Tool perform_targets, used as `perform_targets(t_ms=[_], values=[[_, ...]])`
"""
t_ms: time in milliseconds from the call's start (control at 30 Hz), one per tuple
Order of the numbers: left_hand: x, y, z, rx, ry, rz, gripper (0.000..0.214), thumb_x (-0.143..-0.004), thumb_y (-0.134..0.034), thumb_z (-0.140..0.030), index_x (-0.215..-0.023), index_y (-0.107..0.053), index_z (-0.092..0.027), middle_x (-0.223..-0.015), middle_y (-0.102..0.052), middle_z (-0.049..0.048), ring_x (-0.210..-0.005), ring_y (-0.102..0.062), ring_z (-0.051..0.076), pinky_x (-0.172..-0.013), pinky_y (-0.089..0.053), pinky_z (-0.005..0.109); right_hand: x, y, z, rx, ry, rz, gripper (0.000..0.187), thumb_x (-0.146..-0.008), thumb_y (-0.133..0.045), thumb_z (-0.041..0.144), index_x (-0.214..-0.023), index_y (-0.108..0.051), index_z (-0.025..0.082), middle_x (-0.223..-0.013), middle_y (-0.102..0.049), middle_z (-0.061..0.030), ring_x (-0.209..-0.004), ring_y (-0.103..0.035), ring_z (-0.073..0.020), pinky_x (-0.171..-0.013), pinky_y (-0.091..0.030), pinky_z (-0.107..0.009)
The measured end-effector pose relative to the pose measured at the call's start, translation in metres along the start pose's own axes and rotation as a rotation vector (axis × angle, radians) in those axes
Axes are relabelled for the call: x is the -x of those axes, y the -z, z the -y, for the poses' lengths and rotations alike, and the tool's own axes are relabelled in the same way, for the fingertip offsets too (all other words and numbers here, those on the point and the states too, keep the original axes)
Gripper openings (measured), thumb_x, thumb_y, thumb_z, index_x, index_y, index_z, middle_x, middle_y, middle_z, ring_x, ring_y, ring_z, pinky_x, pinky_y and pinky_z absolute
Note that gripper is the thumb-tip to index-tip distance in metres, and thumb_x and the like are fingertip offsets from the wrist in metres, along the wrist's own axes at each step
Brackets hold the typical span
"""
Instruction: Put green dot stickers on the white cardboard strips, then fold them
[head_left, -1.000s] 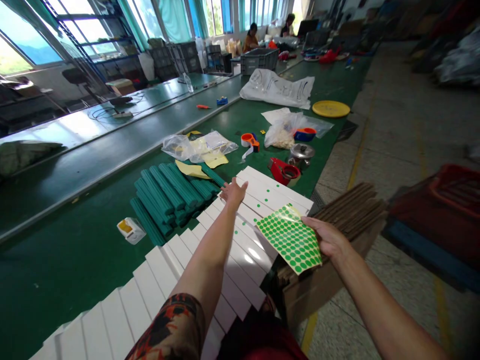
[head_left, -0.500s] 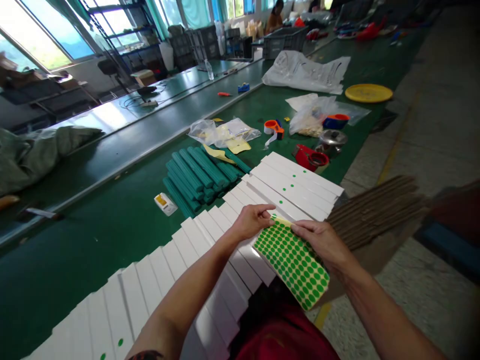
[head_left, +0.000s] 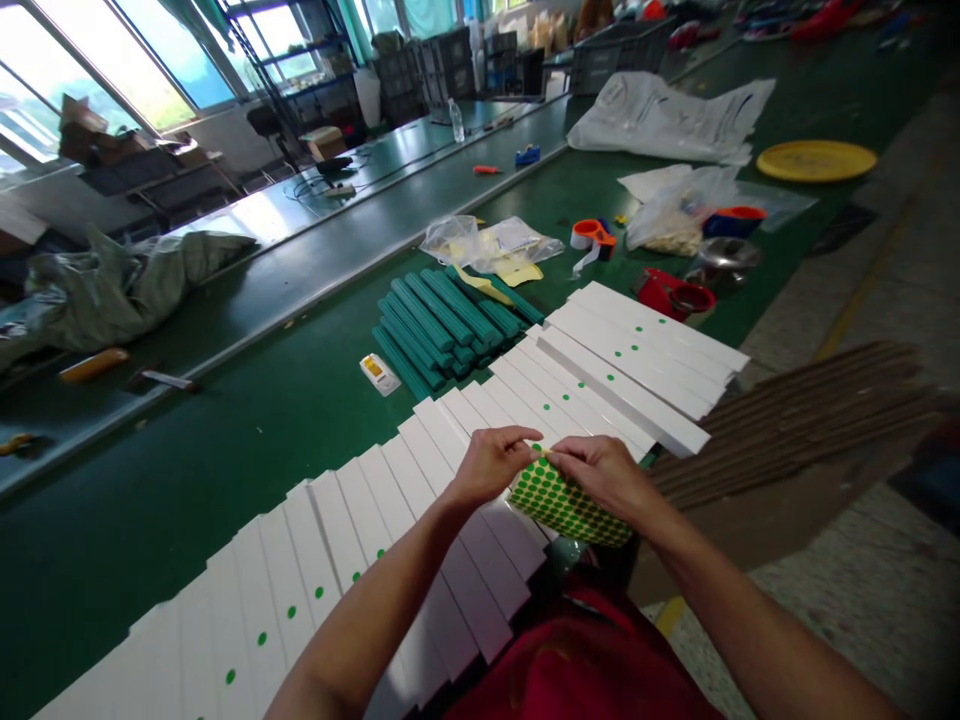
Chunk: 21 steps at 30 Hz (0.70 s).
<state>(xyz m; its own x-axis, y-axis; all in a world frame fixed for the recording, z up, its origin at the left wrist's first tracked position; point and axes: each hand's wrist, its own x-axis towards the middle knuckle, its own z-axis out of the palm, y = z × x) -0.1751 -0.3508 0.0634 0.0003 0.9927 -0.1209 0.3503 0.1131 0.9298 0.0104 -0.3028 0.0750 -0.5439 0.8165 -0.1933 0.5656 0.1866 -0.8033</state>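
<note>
Grip closed: left hand (head_left: 491, 465) and right hand (head_left: 604, 473) pinch the upper edge of a sheet of green dot stickers (head_left: 566, 505), held curled just above white strips (head_left: 352, 530) on the green tabletop (head_left: 150, 510). Forearms (head_left: 360, 620) angle inward. Many strips show one green dot each; the sheet looks largely full, though fingers hide its upper edge.

Two hands, the left hand (head_left: 491, 465) and the right hand (head_left: 604, 475), share one sheet of green dot stickers (head_left: 559, 505). Toward the far right lie one yellow disc (head_left: 816, 160), one steel pot (head_left: 724, 258), one red tape dispenser (head_left: 671, 295) and one orange tape dispenser (head_left: 592, 240); far left stands one water bottle (head_left: 456, 120). The white slats (head_left: 622, 360) and green rods (head_left: 431, 325) are too many to count exactly.
</note>
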Motion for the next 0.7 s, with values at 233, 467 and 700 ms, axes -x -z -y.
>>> perform_targets(t_ms=[233,467,700], values=[[0.014,0.004,0.009,-0.235,-0.215,-0.054,0.016,-0.084,-0.06,-0.019,-0.091,-0.075,-0.02,-0.082,-0.075,0.0003,-0.072,-0.066,0.011,-0.071,-0.049,0.019,0.006,-0.017,0.003,-0.104,-0.063,0.05,0.036,-0.085,-0.051,0.042,-0.066,-0.068,0.016,-0.056,-0.055,0.0002,-0.056,-0.048,-0.0138,-0.052,-0.034,-0.025],[0.022,-0.002,0.019,-0.377,-0.511,-0.084,0.022,-0.09,-0.053,-0.022,-0.082,-0.073,-0.018,-0.077,-0.069,0.0043,-0.074,-0.063,0.013,-0.07,-0.05,0.024,0.01,-0.029,-0.011,-0.187,-0.156,0.08,0.035,-0.081,-0.052,0.039,-0.059,-0.062,0.015,-0.056,-0.051,-0.0001,-0.056,-0.045,-0.013,-0.049,-0.031,-0.024],[-0.02,0.002,0.028,-0.338,-0.017,-0.134,0.012,-0.076,-0.065,-0.012,-0.076,-0.074,-0.019,-0.087,-0.064,0.002,-0.083,-0.061,0.013,-0.079,-0.048,0.024,0.013,-0.03,-0.024,-0.28,-0.258,0.158,0.035,-0.076,-0.052,0.042,-0.051,-0.043,0.019,-0.049,-0.033,0.0041,-0.048,-0.032,-0.0097,-0.044,-0.021,-0.024]])
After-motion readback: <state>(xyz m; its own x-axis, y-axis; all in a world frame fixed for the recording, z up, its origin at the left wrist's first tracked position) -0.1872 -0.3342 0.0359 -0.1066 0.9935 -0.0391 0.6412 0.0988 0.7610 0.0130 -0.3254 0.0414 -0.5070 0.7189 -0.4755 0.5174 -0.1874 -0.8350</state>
